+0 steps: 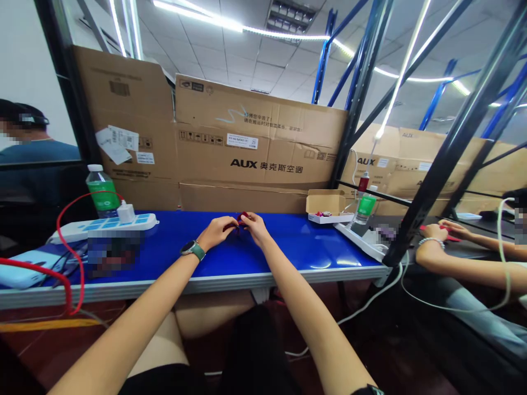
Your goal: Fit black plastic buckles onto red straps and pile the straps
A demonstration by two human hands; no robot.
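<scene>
The left hand [216, 230] and the right hand [256, 226] meet in front of the person. Both pinch a small red thing [242, 218] with their fingertips, just above the blue table [288, 249]. A watch [192, 250] sits on the left wrist.

Nothing on the table lies close to the hands or gets in their way. Well out to the left of the left hand lies a white power strip [102, 225] with a white plug [125, 211] in it. A bottle with a green label [102, 192] stands behind that, and a red cable [33, 266] loops near it. Well out to the right of the right hand sits a small open cardboard box [327, 204]. Past it come a second bottle [365, 207] and another power strip [360, 237]. Beyond the fingertips, big brown boxes [259, 159] stand like a wall.

The red thing is tiny and dark red. The fingers hide most of it, so its shape cannot be told.

The pale front edge [230, 282] of the table runs under both forearms. Bare blue table lies on each side of the hands. Farther right stand a black post [444, 153] and another person's hands [436, 230].
</scene>
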